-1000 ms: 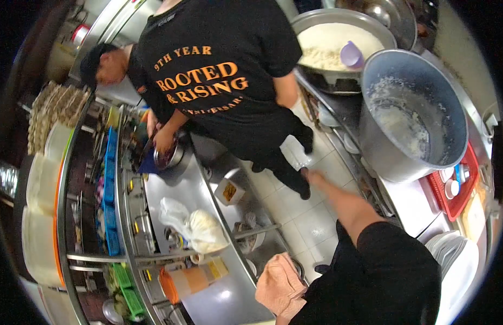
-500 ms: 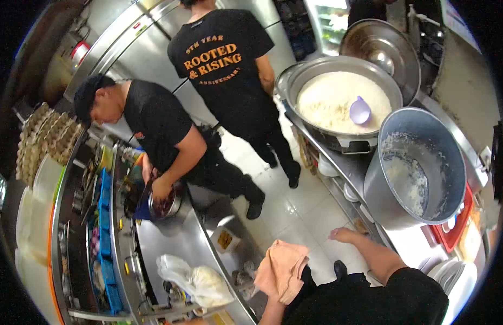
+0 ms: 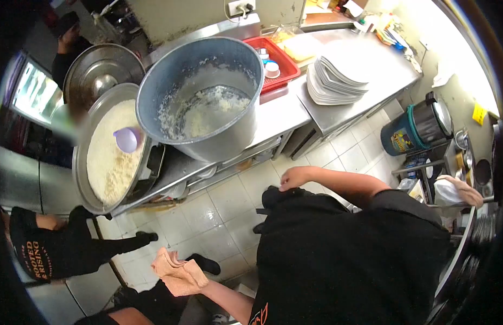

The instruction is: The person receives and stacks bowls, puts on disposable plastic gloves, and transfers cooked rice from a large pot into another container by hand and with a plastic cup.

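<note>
My left hand (image 3: 207, 287) holds a folded orange cloth (image 3: 178, 275) at the lower left, over the tiled floor; the cloth covers most of the hand. Loosely curled, my right hand (image 3: 296, 176) hangs in front of my black shirt, with nothing visible in it. Beyond it stands a large grey-blue pot (image 3: 246, 127) with white residue inside. Left of that pot, a wide metal pan (image 3: 81, 157) holds white rice (image 3: 108, 162), and a purple scoop (image 3: 127, 140) rests on the rice.
Stacked white plates (image 3: 332, 84) and a red basket (image 3: 288, 66) stand on the counter. A round metal lid (image 3: 104, 65) leans behind the pan. One person (image 3: 40, 244) is at the left edge, another at the upper left. A dark bin (image 3: 405, 132) is at right.
The view has swung right, bringing the plates and bin into sight; the pots now appear farther left. The cloth stays in my left hand, and my right hand has curled in near my body.
</note>
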A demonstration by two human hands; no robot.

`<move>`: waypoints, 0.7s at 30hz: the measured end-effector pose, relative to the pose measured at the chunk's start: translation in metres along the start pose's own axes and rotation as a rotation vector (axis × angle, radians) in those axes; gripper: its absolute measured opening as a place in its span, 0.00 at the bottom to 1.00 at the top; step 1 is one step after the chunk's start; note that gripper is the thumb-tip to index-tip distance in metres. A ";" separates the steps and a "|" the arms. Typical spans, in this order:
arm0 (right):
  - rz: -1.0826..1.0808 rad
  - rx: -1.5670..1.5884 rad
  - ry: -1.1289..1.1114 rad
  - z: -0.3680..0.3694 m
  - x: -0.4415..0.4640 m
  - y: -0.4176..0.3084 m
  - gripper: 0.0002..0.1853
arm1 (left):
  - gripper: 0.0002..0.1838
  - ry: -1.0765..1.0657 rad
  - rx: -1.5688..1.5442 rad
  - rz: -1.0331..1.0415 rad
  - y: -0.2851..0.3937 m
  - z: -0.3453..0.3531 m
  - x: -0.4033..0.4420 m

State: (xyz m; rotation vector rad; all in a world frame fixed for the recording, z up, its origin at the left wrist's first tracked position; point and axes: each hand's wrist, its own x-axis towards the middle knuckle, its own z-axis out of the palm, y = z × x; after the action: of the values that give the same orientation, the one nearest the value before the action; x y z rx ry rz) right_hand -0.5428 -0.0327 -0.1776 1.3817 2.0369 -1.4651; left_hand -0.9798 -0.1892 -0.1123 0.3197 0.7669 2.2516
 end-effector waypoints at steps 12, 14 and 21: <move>-0.258 1.758 1.112 -0.152 -0.130 0.107 0.33 | 0.05 -0.797 1.055 0.129 -0.114 0.129 -0.008; -0.493 2.093 1.292 -0.193 -0.124 0.100 0.37 | 0.10 -0.680 0.986 -0.238 -0.134 0.096 -0.013; -0.075 2.317 1.834 -0.282 -0.082 0.123 0.29 | 0.24 -0.328 0.437 -1.159 -0.176 0.028 0.031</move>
State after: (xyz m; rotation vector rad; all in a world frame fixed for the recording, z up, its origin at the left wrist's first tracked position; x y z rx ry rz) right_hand -0.3195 0.1652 -0.0670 -0.9571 0.4972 0.6527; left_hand -0.8907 -0.0566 -0.1979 0.3154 0.9246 0.9180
